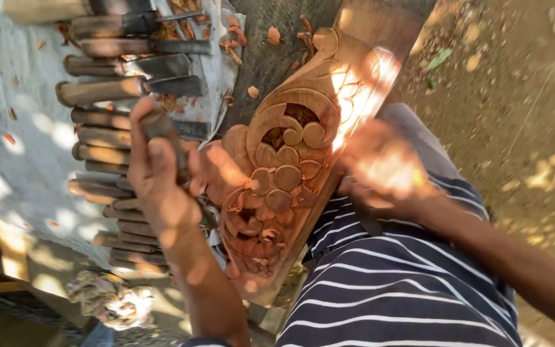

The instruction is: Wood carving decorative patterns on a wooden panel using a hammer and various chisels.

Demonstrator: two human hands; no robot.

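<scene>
Carved panel point(284, 173): reddish wooden board with scrolls and round floral relief, lying tilted across the bench, one end at the person's striped shirt point(393, 289).
Left hand point(158, 170): fist wrapped round a chisel point(162, 128), beside the panel's left edge.
Right hand point(383, 170): blurred at the panel's right edge; grip impossible to tell.
Chisel row point(130, 83): wooden-handled tools side by side on grey cloth point(27, 128).
Shavings point(274, 35): scattered near the panel's top.

1 carved wooden panel point(284, 173), about 15 wooden-handled chisels point(130, 87), 1 grey cloth point(27, 141), 2 hands point(155, 170)
</scene>
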